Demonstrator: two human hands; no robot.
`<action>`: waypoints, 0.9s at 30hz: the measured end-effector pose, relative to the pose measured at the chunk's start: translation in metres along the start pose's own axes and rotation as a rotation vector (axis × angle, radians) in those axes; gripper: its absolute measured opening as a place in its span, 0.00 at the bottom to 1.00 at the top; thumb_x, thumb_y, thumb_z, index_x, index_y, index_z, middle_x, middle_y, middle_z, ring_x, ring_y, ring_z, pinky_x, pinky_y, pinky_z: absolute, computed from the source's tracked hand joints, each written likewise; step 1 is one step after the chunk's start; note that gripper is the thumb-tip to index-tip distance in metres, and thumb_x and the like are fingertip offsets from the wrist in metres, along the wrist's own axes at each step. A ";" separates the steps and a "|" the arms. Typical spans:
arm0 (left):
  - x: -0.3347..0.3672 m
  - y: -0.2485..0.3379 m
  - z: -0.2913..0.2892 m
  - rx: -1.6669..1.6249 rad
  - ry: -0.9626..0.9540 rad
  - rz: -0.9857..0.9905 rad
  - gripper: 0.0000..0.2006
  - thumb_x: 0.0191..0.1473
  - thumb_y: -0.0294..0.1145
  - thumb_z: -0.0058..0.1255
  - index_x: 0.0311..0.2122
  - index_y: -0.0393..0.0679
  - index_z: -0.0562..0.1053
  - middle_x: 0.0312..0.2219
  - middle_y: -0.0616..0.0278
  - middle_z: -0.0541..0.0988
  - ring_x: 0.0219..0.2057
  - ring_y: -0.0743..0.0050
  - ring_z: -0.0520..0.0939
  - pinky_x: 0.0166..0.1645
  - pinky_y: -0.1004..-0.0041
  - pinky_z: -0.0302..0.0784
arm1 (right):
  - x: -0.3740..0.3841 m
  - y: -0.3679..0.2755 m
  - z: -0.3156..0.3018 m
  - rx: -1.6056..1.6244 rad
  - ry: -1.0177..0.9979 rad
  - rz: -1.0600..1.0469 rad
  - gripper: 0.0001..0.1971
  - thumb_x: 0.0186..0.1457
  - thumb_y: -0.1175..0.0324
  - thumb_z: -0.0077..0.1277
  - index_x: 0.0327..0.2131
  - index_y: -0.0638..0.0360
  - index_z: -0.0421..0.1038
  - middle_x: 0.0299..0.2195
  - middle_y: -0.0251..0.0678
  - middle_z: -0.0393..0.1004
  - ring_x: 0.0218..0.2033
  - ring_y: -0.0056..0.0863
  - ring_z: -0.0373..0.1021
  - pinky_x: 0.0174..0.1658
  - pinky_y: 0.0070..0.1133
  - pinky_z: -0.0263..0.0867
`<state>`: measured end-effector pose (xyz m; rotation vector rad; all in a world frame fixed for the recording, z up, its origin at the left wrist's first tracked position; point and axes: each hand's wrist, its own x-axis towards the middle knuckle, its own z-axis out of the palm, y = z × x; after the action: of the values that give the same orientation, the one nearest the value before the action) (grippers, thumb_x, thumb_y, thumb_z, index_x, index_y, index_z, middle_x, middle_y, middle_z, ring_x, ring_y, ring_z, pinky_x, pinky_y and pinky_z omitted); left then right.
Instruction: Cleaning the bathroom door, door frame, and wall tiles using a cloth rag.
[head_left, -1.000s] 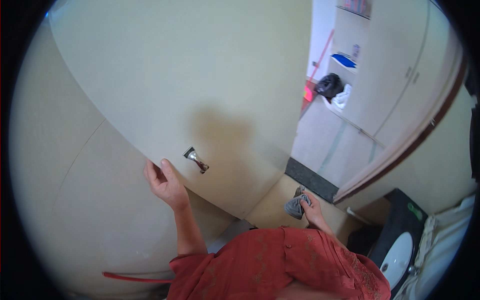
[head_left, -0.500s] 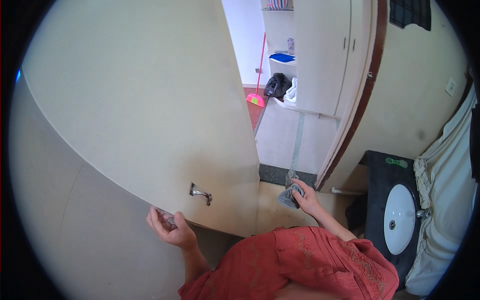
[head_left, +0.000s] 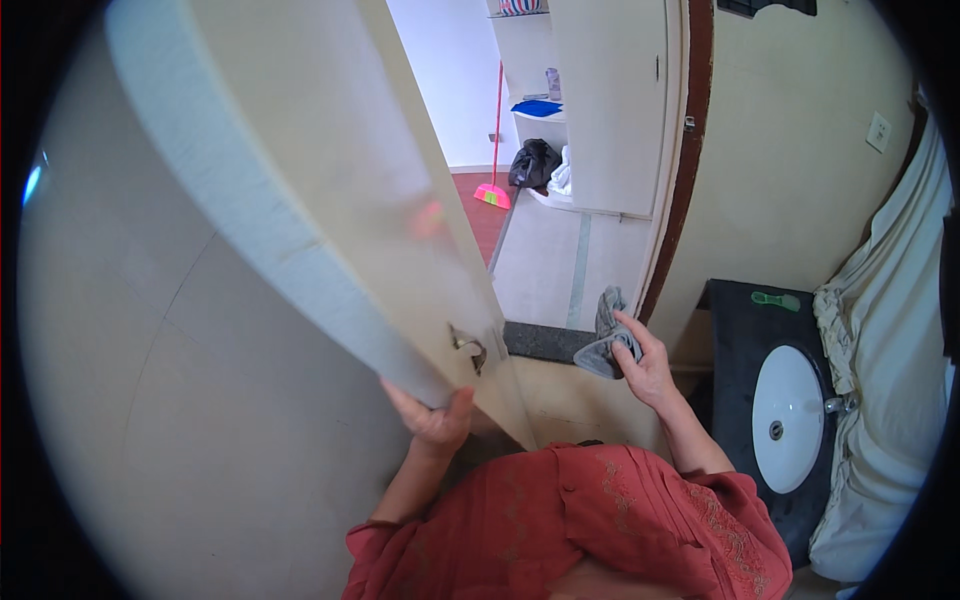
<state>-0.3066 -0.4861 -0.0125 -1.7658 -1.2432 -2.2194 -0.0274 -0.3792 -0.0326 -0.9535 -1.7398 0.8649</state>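
A cream door (head_left: 330, 190) stands partly open on the left, its pale edge turned toward me. My left hand (head_left: 436, 418) is closed on that edge, with the thumb on the handle side and the fingers on the other. Just above the thumb is the silver lever handle (head_left: 468, 347), which the hand does not touch. In front of the doorway, my right hand (head_left: 648, 370) pinches a crumpled grey cloth (head_left: 600, 355). The cloth hangs partly below the fingers and bunches up above them.
At right, a black counter (head_left: 735, 330) carries a white basin (head_left: 770, 420), a tap (head_left: 843, 404) and a green brush-like item (head_left: 776, 300). A pale curtain (head_left: 885, 330) hangs beside it. Past the dark threshold (head_left: 550, 342) are a pink broom (head_left: 492, 194) and a black bag (head_left: 534, 163).
The door has swung, so its edge now shows. My left hand has moved right and up and closed on it. The right hand has raised the cloth slightly.
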 end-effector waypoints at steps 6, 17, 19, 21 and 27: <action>0.003 -0.009 0.042 0.201 -0.187 0.118 0.48 0.51 0.41 0.60 0.63 0.29 0.40 0.59 0.33 0.54 0.59 0.41 0.61 0.61 0.53 0.56 | 0.009 -0.062 -0.021 -0.147 0.089 -0.281 0.24 0.52 0.75 0.48 0.54 0.67 0.64 0.44 0.47 0.72 0.45 0.34 0.70 0.51 0.23 0.62; 0.055 -0.004 0.109 0.074 -0.407 0.368 0.31 0.54 0.39 0.52 0.58 0.30 0.60 0.59 0.36 0.58 0.60 0.35 0.60 0.63 0.53 0.55 | 0.023 -0.105 -0.002 -0.469 0.150 -0.717 0.28 0.41 0.85 0.50 0.51 0.72 0.66 0.53 0.59 0.61 0.55 0.57 0.60 0.57 0.38 0.57; 0.059 -0.009 0.123 0.055 -0.423 0.389 0.31 0.52 0.37 0.54 0.57 0.31 0.62 0.59 0.38 0.59 0.60 0.37 0.61 0.63 0.54 0.57 | 0.034 -0.092 0.001 -0.494 0.223 -0.703 0.28 0.41 0.85 0.49 0.51 0.72 0.66 0.53 0.59 0.60 0.56 0.57 0.59 0.58 0.39 0.56; 0.063 -0.012 0.136 0.043 -0.449 0.405 0.30 0.51 0.35 0.55 0.57 0.32 0.63 0.59 0.39 0.59 0.60 0.39 0.61 0.63 0.54 0.58 | 0.043 -0.082 -0.002 -0.489 0.321 -0.670 0.28 0.42 0.86 0.47 0.53 0.71 0.65 0.54 0.60 0.60 0.56 0.59 0.58 0.59 0.40 0.55; 0.102 -0.024 0.161 0.167 -0.432 0.522 0.27 0.47 0.29 0.56 0.54 0.36 0.67 0.54 0.45 0.66 0.56 0.44 0.67 0.59 0.56 0.63 | 0.094 -0.087 -0.034 -0.460 0.465 -0.681 0.28 0.47 0.86 0.43 0.56 0.68 0.62 0.54 0.56 0.61 0.56 0.53 0.60 0.58 0.33 0.56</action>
<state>-0.2251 -0.3295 0.0639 -2.2447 -0.8393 -1.4640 -0.0389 -0.3305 0.0898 -0.6861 -1.6943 -0.1946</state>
